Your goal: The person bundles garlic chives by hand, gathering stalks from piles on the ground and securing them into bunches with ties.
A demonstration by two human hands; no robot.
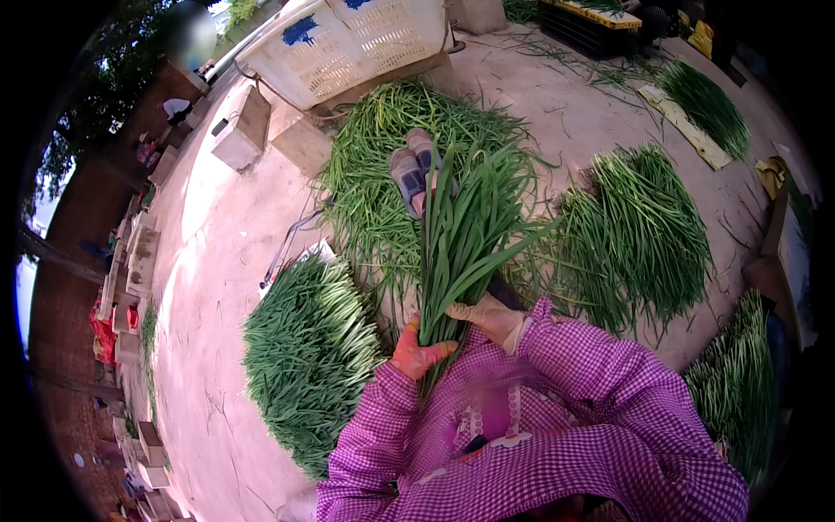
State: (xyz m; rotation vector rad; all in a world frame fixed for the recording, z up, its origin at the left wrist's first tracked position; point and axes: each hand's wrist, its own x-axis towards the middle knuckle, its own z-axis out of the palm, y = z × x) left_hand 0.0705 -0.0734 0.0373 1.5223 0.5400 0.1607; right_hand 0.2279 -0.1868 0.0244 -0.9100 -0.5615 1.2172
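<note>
In front of my chest I hold an upright bunch of long flat green leaves (465, 235) that look like garlic greens. My left hand (417, 351), orange-toned as if gloved, closes around the bunch low down, thumb across it. Slightly higher, my right hand (492, 320), in what looks like a tan glove, grips the right side; some of its fingers are hidden behind the leaves. Loose greens (374, 174) cover the ground around my shoes (409, 170). To my left lies a neat stack of green stalks (304, 357) with pale ends; to my right sits another heap (652, 226).
A large white plastic basket (348, 52) stands on blocks beyond the loose greens. Concrete blocks (243, 130) are at the far left. More stalks lie on a yellow sack (687, 126) at the far right, near a black crate (583, 35). Another stalk stack (735, 383) is at the near right.
</note>
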